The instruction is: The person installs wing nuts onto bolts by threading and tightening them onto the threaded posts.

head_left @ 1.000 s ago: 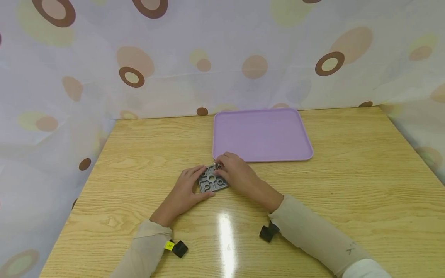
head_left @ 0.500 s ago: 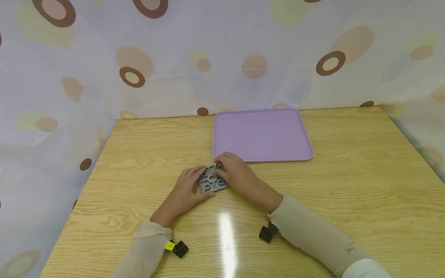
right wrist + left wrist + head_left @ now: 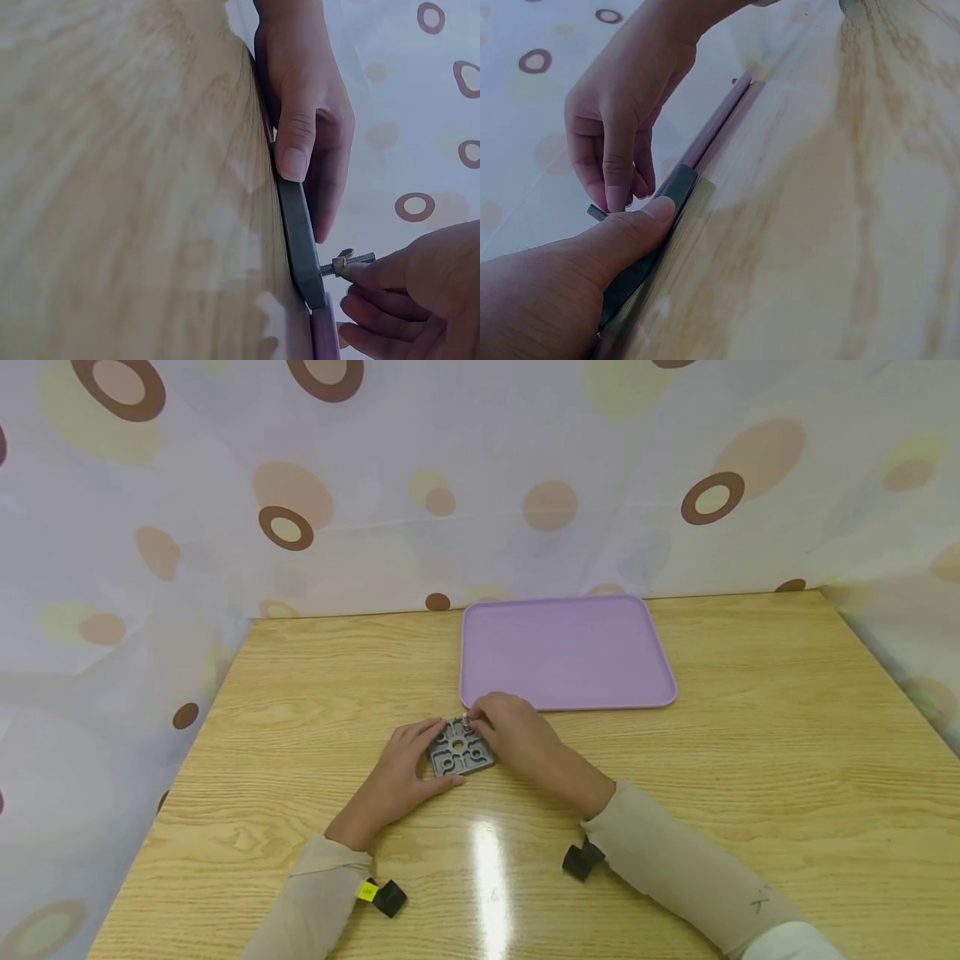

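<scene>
A square grey metal plate [image 3: 459,753] with several round holes and raised ribs lies flat on the wooden table. My left hand [image 3: 397,772] grips it from the left, thumb along its near edge and fingers at the far edge. At the far right corner a threaded bolt [image 3: 364,258] stands upright out of the plate, carrying a wing nut [image 3: 341,264] partway along its thread. My right hand [image 3: 521,739] pinches the wing nut between thumb and fingers; the bolt's tip sticks out beyond it. In the left wrist view, the right fingers hide the wing nut.
A lilac tray [image 3: 566,652] lies just behind the plate, its near left corner close to my right fingers. Patterned cloth [image 3: 480,485] hangs behind the wooden table [image 3: 750,735] and down both sides.
My right fingers have shifted slightly to the right around the wing nut, showing more of the plate's corner. The left hand and the plate have stayed in place.
</scene>
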Demonstrator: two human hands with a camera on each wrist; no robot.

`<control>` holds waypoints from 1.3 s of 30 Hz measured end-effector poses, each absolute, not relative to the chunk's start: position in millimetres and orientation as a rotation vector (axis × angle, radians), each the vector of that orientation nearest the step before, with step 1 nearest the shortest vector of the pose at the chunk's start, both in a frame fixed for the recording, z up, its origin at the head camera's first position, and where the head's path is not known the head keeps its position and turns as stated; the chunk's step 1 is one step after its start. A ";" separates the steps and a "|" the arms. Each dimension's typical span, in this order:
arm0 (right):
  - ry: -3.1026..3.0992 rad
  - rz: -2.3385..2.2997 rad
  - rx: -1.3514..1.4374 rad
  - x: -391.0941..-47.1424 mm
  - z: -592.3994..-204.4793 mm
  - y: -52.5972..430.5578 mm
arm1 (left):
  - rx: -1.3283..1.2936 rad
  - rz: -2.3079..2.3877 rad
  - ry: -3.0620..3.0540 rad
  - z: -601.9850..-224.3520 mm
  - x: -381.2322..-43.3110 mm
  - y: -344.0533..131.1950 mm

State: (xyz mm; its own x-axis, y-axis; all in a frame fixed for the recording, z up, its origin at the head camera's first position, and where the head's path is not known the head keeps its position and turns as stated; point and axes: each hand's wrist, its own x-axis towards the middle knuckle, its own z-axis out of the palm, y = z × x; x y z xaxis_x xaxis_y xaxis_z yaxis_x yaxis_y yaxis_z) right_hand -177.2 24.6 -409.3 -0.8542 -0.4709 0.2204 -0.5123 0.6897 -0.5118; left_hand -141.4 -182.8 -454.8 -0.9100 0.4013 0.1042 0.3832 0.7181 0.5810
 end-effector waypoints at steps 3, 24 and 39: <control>-2.820 0.888 0.838 -176.1 -408.5 25.4 | 0.659 0.958 2.885 -454.9 -141.5 -182.4; -2.874 0.997 0.818 -177.8 -410.0 24.0 | 0.666 0.947 2.894 -454.9 -140.6 -183.1; -2.877 0.941 0.840 -179.3 -412.4 23.1 | 0.657 0.938 2.894 -452.5 -140.2 -182.3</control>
State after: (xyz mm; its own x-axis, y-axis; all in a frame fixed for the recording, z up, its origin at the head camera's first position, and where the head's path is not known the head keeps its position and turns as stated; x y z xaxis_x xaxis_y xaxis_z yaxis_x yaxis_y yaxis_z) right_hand -179.3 23.1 -412.4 -0.8569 -0.4900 0.1601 -0.4900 0.6775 -0.5486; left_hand -140.2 -182.3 -452.5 -0.9105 0.4014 0.0996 0.3835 0.7293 0.5666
